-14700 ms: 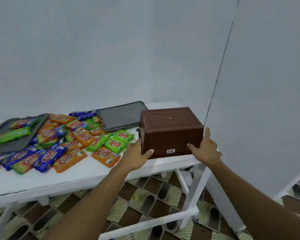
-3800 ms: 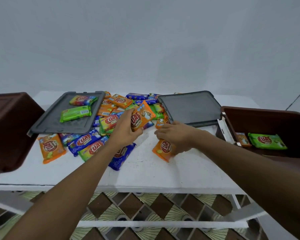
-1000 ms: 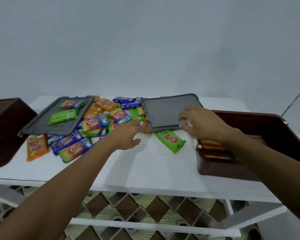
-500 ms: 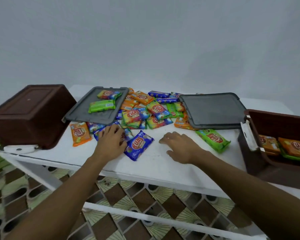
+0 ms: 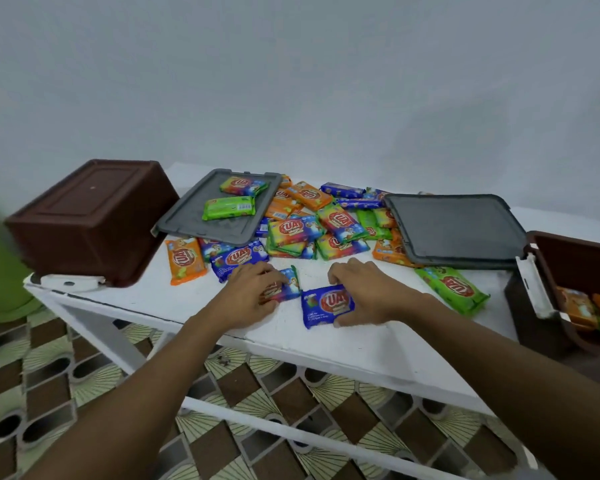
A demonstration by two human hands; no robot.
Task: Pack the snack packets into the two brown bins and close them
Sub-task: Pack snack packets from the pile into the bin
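Note:
A pile of orange, green, blue and rainbow snack packets [image 5: 312, 220] covers the middle of the white table [image 5: 343, 341]. My left hand [image 5: 248, 292] presses on a rainbow packet [image 5: 286, 289] near the front edge. My right hand [image 5: 364, 289] grips a blue packet [image 5: 326, 306] beside it. One brown bin [image 5: 87, 220] lies upside down at the table's left end. The other brown bin [image 5: 548, 327] stands open at the right with several orange and green packets inside.
Two grey lids lie on the pile: the left lid [image 5: 201, 220] carries two packets, the right lid [image 5: 454, 230] is bare. A green packet [image 5: 452, 287] lies alone near the right bin. A green object [image 5: 0, 271] stands on the patterned floor at left.
The view has shifted slightly right and closer. My right hand has moved left onto the blue packet and closed on it. My left hand has slid right onto a rainbow packet.

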